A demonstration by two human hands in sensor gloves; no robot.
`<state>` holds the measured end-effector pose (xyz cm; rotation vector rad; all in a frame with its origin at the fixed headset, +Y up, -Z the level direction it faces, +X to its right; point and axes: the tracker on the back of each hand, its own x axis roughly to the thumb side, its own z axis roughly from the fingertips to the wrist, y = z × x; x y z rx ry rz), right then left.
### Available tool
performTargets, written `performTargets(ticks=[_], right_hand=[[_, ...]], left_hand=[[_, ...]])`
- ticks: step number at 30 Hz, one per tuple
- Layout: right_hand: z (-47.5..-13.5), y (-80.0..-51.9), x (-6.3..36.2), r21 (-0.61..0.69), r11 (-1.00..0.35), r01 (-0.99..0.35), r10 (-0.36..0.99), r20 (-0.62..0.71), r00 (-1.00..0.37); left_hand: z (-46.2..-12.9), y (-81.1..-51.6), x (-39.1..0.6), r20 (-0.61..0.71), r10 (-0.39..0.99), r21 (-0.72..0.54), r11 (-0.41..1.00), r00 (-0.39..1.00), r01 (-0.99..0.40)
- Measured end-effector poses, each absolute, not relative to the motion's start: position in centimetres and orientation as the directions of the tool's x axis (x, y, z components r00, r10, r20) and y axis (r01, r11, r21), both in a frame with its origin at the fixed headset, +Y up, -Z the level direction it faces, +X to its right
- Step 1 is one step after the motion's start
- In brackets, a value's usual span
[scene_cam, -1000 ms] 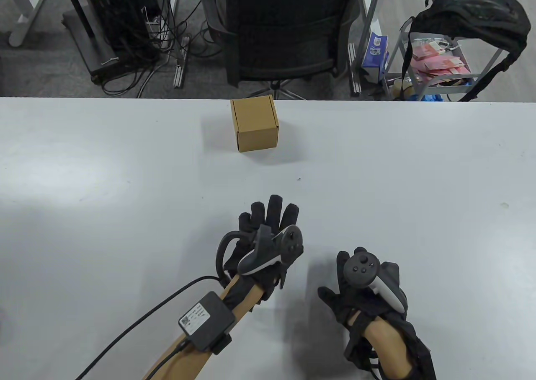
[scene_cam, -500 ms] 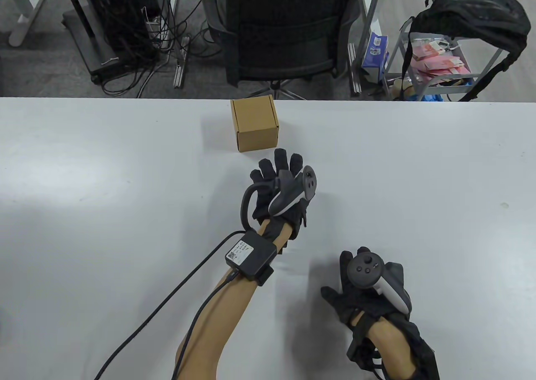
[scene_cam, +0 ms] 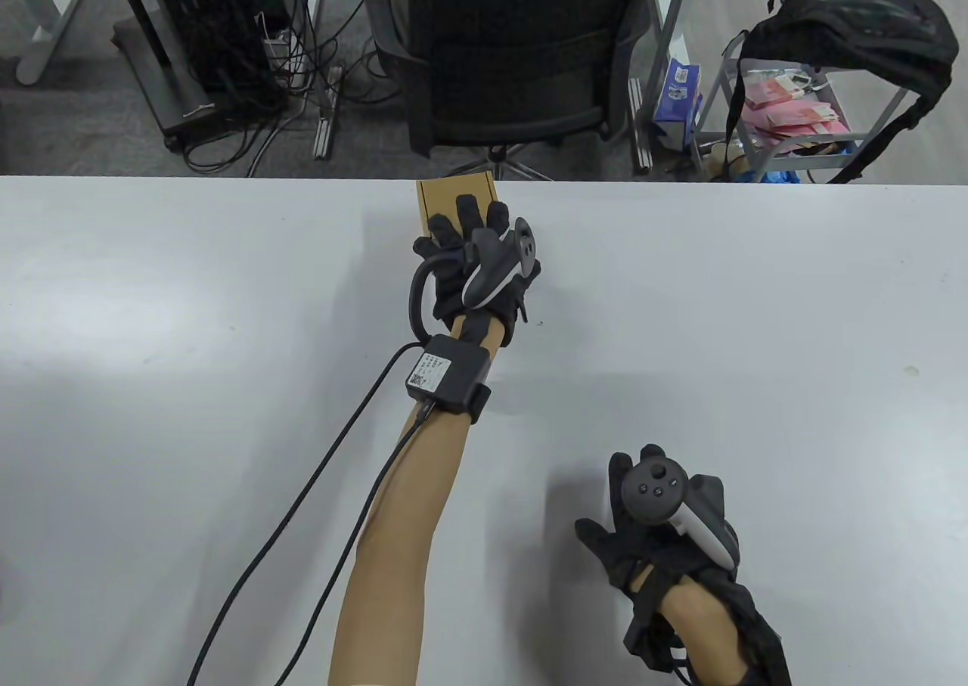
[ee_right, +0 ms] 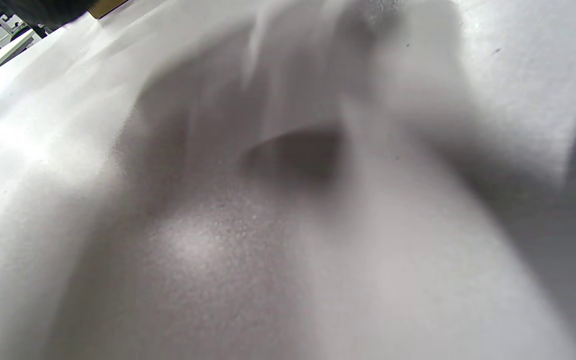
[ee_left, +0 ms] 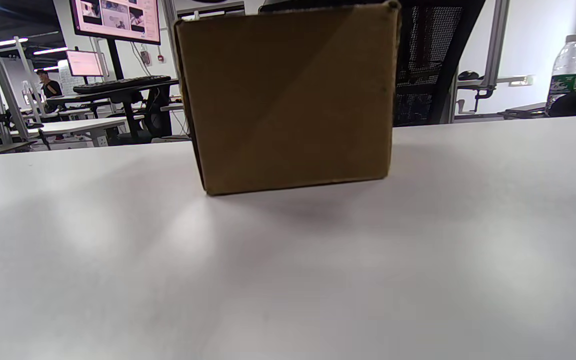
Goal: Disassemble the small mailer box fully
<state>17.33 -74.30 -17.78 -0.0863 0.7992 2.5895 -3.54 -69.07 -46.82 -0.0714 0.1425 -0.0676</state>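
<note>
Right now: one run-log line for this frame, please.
phase: reach | left hand: over mailer box, grip unclear | box: closed, upright, far table edge | right hand: idle near edge

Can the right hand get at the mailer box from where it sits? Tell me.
Probably not yet: the right hand rests near the table's front edge, while the mailer box stands at the far edge with the left hand over it.

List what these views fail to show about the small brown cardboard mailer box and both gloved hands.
- Small brown cardboard mailer box: in the table view the left hand covers most of it, so contact cannot be told.
- Box top: cut off by the left wrist view's upper edge; no fingers appear.
- Right hand: right wrist view is blurred; its fingers are unseen there.
</note>
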Motion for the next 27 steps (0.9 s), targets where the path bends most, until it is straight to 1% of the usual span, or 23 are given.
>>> performTargets(ticks=[5,9,11,12,14,19,25,27], right_hand=[[-17.9,-74.8,17.3,0.542,-0.736,-0.406,0.365,-0.187,-0.912],[-18.0,-74.9,17.4,0.544,-0.735,-0.405,0.359,-0.194,-0.913],[-17.9,-74.8,17.3,0.537,-0.739,-0.407,0.362,-0.192,-0.912],[-17.8,-74.7,17.2,0.535,-0.742,-0.405,0.364,-0.187,-0.912],[-17.7,-74.6,17.1,0.531,-0.745,-0.404,0.366,-0.181,-0.913],[-17.6,-74.5,16.9,0.528,-0.748,-0.402,0.37,-0.171,-0.913],[-17.8,-74.6,17.2,0.532,-0.741,-0.41,0.369,-0.188,-0.91],[-17.9,-74.5,17.2,0.53,-0.741,-0.413,0.37,-0.192,-0.909]], left_hand=[[-49.4,-68.2,-4.2,-0.165,0.014,-0.087,0.996,0.986,-0.029],[-51.0,-68.5,-5.0,-0.197,0.093,-0.129,0.984,0.976,-0.12],[-51.5,-68.9,-5.1,-0.243,0.067,-0.183,0.977,0.968,-0.114],[-51.8,-69.0,-5.1,-0.23,0.038,-0.205,0.975,0.973,-0.086],[-51.8,-69.7,-4.9,-0.234,0.041,-0.218,0.971,0.971,-0.093],[-52.1,-70.3,-5.6,-0.267,-0.015,-0.175,0.984,0.964,-0.033],[-53.0,-70.0,-6.9,-0.285,0.065,-0.21,0.969,0.956,-0.129],[-53.3,-69.8,-7.2,-0.278,0.063,-0.212,0.969,0.958,-0.125]])
